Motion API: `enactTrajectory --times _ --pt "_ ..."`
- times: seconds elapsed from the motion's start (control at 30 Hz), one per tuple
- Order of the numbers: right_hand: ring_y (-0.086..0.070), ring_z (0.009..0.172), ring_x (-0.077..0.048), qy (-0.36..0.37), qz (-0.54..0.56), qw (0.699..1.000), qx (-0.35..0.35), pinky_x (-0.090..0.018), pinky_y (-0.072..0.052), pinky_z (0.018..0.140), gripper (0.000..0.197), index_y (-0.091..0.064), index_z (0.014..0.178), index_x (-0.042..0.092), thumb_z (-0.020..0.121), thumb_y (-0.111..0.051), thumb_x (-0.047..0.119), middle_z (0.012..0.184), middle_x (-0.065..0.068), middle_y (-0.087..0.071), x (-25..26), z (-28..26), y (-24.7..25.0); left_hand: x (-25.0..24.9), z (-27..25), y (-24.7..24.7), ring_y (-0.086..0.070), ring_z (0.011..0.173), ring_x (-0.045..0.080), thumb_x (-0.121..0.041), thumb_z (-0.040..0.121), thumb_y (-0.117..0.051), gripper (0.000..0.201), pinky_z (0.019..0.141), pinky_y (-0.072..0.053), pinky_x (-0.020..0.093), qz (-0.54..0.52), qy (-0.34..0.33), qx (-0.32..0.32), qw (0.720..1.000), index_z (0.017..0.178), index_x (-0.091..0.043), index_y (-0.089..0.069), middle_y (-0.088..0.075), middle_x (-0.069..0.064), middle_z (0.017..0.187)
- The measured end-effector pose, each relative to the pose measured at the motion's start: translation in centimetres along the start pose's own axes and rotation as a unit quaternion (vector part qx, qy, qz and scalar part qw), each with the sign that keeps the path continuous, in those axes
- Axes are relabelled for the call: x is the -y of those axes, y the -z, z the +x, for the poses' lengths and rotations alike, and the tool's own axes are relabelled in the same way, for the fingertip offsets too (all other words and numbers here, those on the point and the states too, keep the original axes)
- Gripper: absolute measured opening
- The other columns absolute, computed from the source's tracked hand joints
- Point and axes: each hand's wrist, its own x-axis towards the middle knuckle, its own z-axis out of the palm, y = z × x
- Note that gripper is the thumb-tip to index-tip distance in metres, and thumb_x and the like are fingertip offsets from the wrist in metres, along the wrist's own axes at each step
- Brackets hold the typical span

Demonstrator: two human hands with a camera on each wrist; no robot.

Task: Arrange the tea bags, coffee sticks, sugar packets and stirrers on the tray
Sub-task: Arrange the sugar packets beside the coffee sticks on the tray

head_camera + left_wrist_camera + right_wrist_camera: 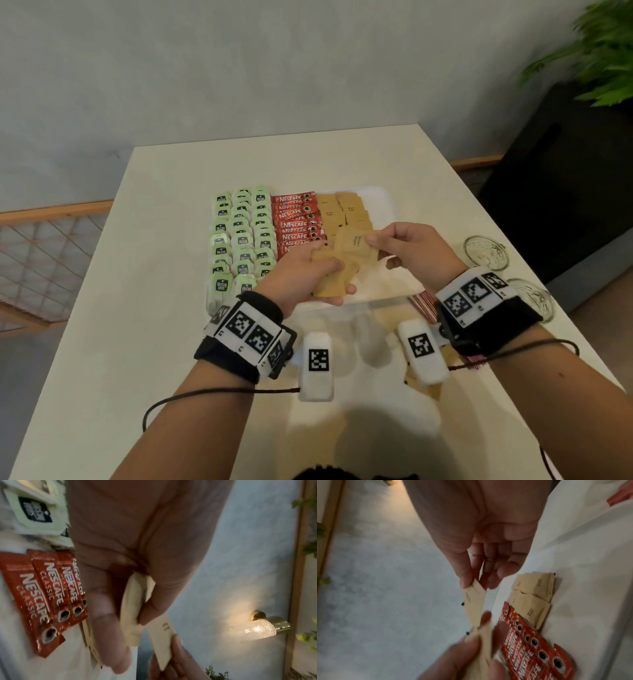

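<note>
A white tray (383, 202) holds rows of green tea bags (243, 240), red coffee sticks (296, 222) and brown sugar packets (346, 210). Above its near half, my left hand (308, 274) grips a small stack of sugar packets (334, 281). My right hand (407, 245) pinches one sugar packet (356, 241) by its edge, next to the stack. In the left wrist view the stack (132, 609) sits between thumb and fingers. In the right wrist view the pinched packet (473, 601) hangs from my thumb and forefinger. Red-striped stirrers (424, 305) lie on the table by my right wrist.
Two glass cups (486, 251) (534, 298) stand on the table (164, 342) at the right edge. A green plant (596, 58) and a dark cabinet (555, 192) stand beyond the table's right side. A wall lamp (260, 627) glows in the left wrist view.
</note>
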Motion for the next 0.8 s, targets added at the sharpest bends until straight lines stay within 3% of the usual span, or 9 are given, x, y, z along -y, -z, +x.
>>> enactTrajectory --times 0.13,0.23,0.37,0.47,0.63,0.8 --pt "-0.064 0.074 -0.014 -0.002 -0.005 1.0 0.025 -0.024 -0.051 0.063 0.014 -0.066 0.077 0.011 0.089 -0.067 0.018 0.083 -0.005 -0.073 1.1 -0.7 1.4 -0.1 -0.5 0.7 -0.073 0.071 0.021 -0.005 0.094 -0.061 0.029 0.059 -0.061 0.033 0.037 0.015 -0.055 0.998 0.121 -0.012 -0.056 -0.069 0.011 0.106" --pt "-0.063 0.073 -0.012 0.0 -0.057 0.996 0.073 -0.022 -0.052 0.064 0.014 -0.066 0.09 0.004 0.094 -0.061 0.017 0.084 -0.005 -0.071 1.7 -1.2 2.1 -0.6 -0.8 1.3 -0.074 0.081 0.026 -0.006 0.098 -0.053 0.019 0.067 -0.062 0.038 0.019 0.015 -0.075 0.997 0.117 -0.011 -0.055 -0.07 0.014 0.108" --pt "-0.059 0.065 -0.006 0.017 -0.165 0.978 0.129 -0.023 -0.051 0.068 0.013 -0.067 0.09 0.008 0.095 -0.06 0.018 0.074 0.003 -0.066 2.8 -1.6 2.2 -1.5 -1.1 0.8 -0.074 0.088 0.025 -0.013 0.1 -0.053 0.02 0.068 -0.062 0.036 0.016 0.006 -0.025 1.0 0.115 -0.004 -0.06 -0.075 0.011 0.102" --pt "-0.059 0.068 -0.007 0.013 -0.242 0.957 0.159 -0.028 -0.051 0.071 0.014 -0.067 0.084 0.015 0.093 -0.062 0.024 0.073 0.004 -0.065 3.2 -1.6 2.0 -1.8 -1.5 -0.3 -0.073 0.092 0.022 -0.017 0.099 -0.055 0.024 0.071 -0.062 0.036 0.025 0.022 0.028 0.999 0.119 -0.005 -0.062 -0.075 0.01 0.103" --pt "-0.061 0.074 -0.013 0.031 -0.298 0.944 0.138 -0.033 -0.054 0.074 0.021 -0.07 0.087 0.01 0.088 -0.069 0.03 0.076 0.001 -0.067 3.2 -1.2 1.4 -0.9 -1.9 -1.4 -0.072 0.095 0.026 -0.01 0.091 -0.066 0.031 0.07 -0.061 0.031 0.047 0.007 0.098 0.994 0.122 -0.012 -0.062 -0.073 0.009 0.111" --pt "-0.064 0.071 -0.011 -0.015 -0.208 0.976 0.066 -0.024 -0.052 0.064 0.026 -0.067 0.095 0.011 0.086 -0.071 0.034 0.083 0.002 -0.069 2.7 -0.9 0.9 -0.2 -1.1 -1.9 -0.074 0.085 0.026 -0.006 0.087 -0.07 0.031 0.065 -0.06 0.031 -0.023 -0.05 -0.001 0.998 0.117 -0.012 -0.061 -0.075 0.006 0.101"
